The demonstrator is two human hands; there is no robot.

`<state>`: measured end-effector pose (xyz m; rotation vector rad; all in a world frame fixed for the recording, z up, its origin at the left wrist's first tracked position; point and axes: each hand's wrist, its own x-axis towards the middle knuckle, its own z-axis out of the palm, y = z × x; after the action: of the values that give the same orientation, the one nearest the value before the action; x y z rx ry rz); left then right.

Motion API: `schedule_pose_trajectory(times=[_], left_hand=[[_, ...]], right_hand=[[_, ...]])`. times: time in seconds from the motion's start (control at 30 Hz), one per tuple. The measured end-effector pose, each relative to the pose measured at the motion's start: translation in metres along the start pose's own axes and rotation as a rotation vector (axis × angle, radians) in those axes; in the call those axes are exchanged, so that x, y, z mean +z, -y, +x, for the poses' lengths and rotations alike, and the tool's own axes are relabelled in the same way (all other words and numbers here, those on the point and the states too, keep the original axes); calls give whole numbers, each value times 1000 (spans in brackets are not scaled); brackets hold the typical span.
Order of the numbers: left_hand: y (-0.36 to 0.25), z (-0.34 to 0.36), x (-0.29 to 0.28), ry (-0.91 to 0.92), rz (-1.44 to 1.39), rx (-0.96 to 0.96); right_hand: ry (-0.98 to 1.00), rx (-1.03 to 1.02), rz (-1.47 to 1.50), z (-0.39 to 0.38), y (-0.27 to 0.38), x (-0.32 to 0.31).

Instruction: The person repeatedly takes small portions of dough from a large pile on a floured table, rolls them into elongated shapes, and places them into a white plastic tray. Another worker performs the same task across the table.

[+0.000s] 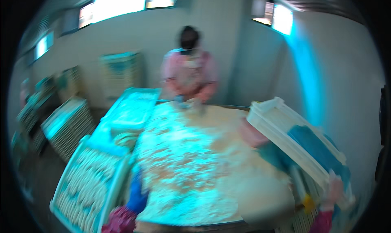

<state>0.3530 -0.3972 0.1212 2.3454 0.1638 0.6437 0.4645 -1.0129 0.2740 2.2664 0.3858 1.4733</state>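
My left hand, in a blue glove with a pink cuff, is at the left edge of the work table, beside a pale tray filled with rows of whitish finger-shaped pieces. Motion blurs its fingers, and I cannot make out anything in it. On the right, my right hand grips the near end of a white plastic crate, which is tilted. Blue-green material lies against the crate's inside. A heap of pale crumbly bits covers much of the table.
Across the table a co-worker in pink bends over the heap, both hands at its far edge. Another pale tray stands at the far left. Stacked trays fill the left side. A yellow object is near my right hand.
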Motion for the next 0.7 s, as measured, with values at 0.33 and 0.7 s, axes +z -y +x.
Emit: schedule_pose_trajectory(times=[0.33, 0.7], left_hand=[[28, -27, -172, -18, -1646, -407], [146, -294, -292, -984, -631, -569]], right_hand=[[-323, -325, 685, 27, 229, 18], [-546, -870, 1356, 170, 632, -79]])
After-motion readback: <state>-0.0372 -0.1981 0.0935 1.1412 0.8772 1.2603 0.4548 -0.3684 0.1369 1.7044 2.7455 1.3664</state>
